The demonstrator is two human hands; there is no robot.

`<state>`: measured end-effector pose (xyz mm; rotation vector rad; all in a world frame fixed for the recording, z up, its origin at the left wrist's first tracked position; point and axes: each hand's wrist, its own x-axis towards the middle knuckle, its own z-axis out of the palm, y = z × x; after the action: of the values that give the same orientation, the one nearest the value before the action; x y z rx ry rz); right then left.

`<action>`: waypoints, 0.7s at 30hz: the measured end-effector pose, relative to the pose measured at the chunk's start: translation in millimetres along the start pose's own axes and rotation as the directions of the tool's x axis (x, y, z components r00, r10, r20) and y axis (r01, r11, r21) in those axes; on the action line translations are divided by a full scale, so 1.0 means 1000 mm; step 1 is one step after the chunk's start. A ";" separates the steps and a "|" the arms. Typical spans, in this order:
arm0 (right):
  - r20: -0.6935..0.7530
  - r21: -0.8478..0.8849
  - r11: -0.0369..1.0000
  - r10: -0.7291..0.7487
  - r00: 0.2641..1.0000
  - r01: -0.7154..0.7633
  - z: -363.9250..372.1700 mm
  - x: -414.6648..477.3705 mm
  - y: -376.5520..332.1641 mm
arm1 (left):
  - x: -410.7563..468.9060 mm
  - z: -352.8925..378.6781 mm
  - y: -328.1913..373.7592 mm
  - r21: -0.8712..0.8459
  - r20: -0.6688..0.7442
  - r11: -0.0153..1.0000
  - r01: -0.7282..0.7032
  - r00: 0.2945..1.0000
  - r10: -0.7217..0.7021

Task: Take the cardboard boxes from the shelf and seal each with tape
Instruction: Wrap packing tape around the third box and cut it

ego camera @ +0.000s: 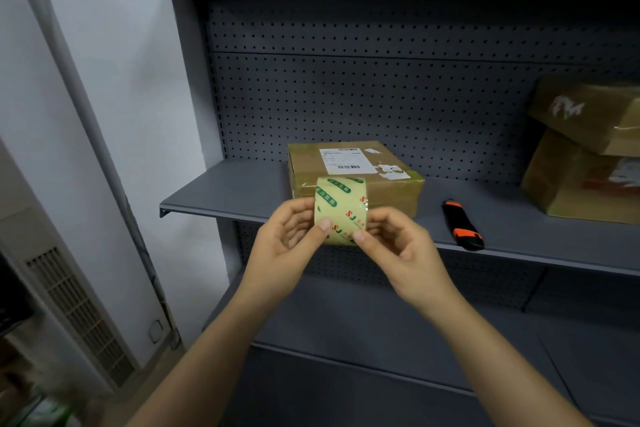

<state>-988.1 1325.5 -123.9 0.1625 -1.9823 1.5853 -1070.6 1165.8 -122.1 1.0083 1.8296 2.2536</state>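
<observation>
Before the shelf (242, 191), both the left hand (287, 239) and right hand (394, 246) pinch the tape roll (341, 208), thumbs on its slick face. Behind it sits the labelled box (353, 173), probably light and stiff, best gripped by its side walls.

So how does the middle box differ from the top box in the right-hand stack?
The middle box lies flat on the shelf, alone; the top box sits askew on a lower box. The middle box carries a barcode label; the top box shows only a ragged white mark. Both are brown cardboard.
</observation>
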 end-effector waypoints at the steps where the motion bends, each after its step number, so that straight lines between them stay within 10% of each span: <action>1: 0.006 -0.004 1.000 0.002 1.000 -0.002 0.001 0.000 0.002 | 0.002 0.002 0.000 -0.004 -0.014 1.000 0.007 1.000 -0.007; 9: -0.183 -0.103 0.994 -0.062 0.981 0.044 -0.009 0.014 -0.005 | 0.004 0.006 -0.005 0.078 -0.011 0.997 -0.023 1.000 0.023; 21: -0.014 -0.232 0.972 -0.044 0.999 0.040 -0.009 0.033 -0.015 | -0.003 0.007 -0.006 0.179 0.106 0.980 -0.090 0.992 0.072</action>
<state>-1005.0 1338.4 -93.4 0.0955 -2.1163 1.3114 -1066.8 1172.5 -128.5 1.2210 2.0172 2.0647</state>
